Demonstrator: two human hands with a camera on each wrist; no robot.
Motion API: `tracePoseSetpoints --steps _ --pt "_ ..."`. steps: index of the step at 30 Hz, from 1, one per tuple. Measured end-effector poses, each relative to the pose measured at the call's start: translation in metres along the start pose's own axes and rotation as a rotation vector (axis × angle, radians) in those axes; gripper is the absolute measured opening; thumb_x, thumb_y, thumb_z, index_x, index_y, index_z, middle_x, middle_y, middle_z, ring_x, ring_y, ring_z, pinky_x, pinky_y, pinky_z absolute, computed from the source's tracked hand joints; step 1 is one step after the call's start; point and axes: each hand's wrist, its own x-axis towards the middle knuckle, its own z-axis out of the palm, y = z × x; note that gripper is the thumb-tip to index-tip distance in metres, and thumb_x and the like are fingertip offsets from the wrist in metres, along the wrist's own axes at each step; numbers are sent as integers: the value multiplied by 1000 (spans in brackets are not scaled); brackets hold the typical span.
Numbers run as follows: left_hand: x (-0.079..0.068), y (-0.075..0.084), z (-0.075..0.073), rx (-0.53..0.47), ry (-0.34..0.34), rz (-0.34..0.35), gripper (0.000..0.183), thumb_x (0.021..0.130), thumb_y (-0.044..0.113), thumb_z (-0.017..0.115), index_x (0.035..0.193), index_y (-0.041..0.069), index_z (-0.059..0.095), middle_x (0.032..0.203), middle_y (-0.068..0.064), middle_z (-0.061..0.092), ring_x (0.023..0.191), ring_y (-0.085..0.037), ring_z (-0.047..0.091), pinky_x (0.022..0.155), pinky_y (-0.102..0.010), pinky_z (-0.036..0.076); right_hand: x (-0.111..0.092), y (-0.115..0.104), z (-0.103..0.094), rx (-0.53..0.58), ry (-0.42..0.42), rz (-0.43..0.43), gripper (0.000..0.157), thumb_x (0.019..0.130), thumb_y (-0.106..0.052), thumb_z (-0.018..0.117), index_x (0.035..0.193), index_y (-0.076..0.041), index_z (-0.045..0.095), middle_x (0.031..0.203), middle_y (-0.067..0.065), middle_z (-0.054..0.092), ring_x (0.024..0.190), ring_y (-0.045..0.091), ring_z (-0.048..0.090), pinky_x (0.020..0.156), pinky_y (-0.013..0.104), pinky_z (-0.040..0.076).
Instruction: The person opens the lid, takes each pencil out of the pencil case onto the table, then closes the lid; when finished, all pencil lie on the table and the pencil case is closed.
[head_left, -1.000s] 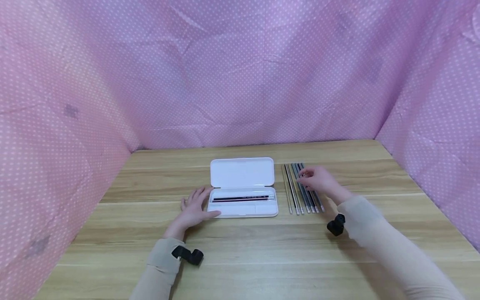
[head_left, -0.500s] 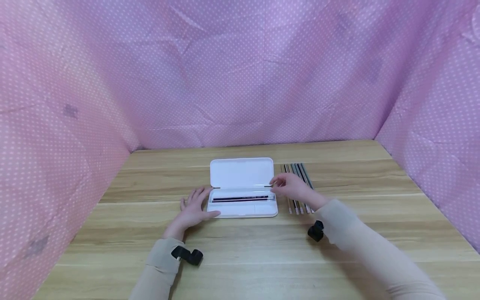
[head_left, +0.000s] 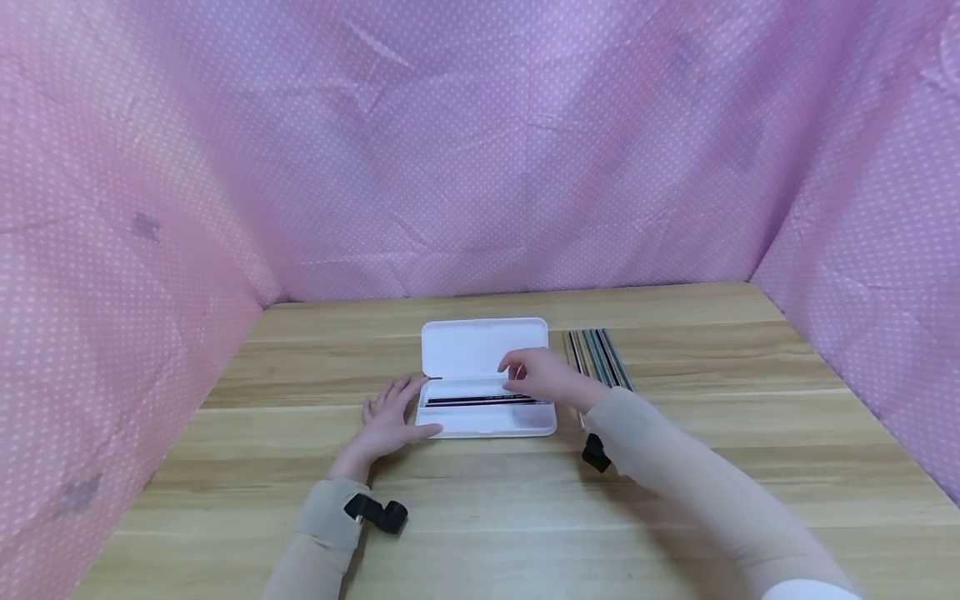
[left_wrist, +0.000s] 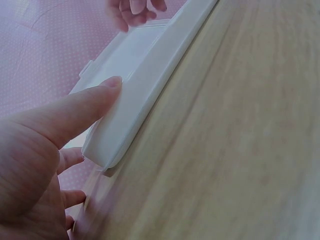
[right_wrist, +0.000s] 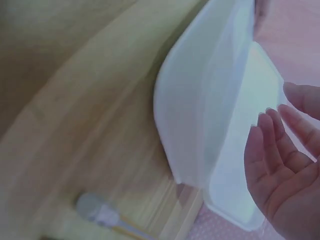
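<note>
A white pencil case (head_left: 468, 423) lies with its lid (head_left: 468, 343) folded back. A couple of dark pencils (head_left: 472, 402) rest lengthwise in its tray. My left hand (head_left: 386, 423) steadies the case's left end, fingers spread and the thumb (left_wrist: 107, 90) on its front part. Over the right half of the case is my right hand (head_left: 542, 375), its fingers loosely bent and no pencil showing between them in the right wrist view. The fingertips (right_wrist: 253, 135) overlap the lid in that view.
Several pencils (head_left: 600, 354) lie side by side on the wooden table (head_left: 480, 517), right of the case and partly hidden by my right forearm. A ferrule-and-eraser pencil end (right_wrist: 97, 207) shows low in the right wrist view. Pink dotted cloth (head_left: 480, 167) hangs around the table.
My right hand has moved left, from the row of pencils past the case's right end to over the case. My left hand has stayed at the case's left end.
</note>
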Motion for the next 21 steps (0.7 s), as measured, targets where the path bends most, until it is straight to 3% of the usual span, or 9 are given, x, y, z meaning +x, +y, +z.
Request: tracePoseSetpoints --steps 9,15,21 --pt "2 1 1 7 2 2 84 77 47 74 147 24 33 156 -19 15 142 -44 3 103 -68 -10 16 -11 9 -132 -81 -24 27 88 -14 66 115 -8 64 105 6 66 97 19 60 87 35 49" --pt "2 1 1 11 0 -3 85 77 47 74 147 24 33 156 -18 16 142 -43 3 103 -68 -10 18 -11 15 -219 -140 -73 25 89 -12 65 114 -8 65 106 6 66 98 19 60 89 35 49" --pt "1 1 1 7 -2 -6 86 76 48 74 147 25 32 156 -19 15 142 -44 2 103 -68 -10 17 -13 19 -277 -164 -64 25 89 -9 65 114 -10 66 103 3 66 97 17 60 92 34 48"
